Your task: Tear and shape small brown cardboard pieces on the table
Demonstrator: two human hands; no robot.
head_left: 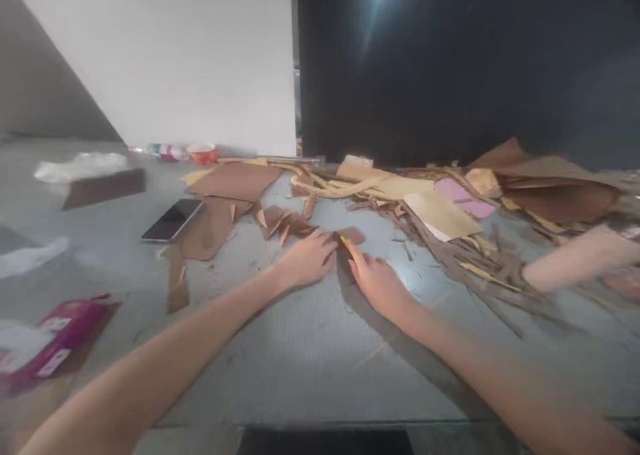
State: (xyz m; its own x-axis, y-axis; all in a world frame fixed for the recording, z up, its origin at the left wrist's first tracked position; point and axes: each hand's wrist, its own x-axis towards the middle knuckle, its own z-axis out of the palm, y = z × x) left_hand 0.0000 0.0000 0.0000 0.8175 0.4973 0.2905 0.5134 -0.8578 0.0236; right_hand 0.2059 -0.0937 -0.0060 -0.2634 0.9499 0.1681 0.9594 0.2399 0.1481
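Note:
Both hands meet over the middle of the grey table [290,355]. My left hand [311,258] presses its fingers down at the edge of a small brown piece of card or leather [351,235]. Close beside it, my right hand [379,283] has its index finger stretched forward and the others curled. A small yellow thing [343,239] shows at that fingertip; its kind is too small and blurred to tell. Folded brown scraps [285,221] lie just past my left hand.
A phone [173,220] and brown sheets [235,180] lie at the left, with a magenta packet [65,338] nearer me. Brown strips [445,248], tan sheets [445,215] and sticks [345,188] pile up behind and right. Another person's forearm [580,258] reaches in from the right.

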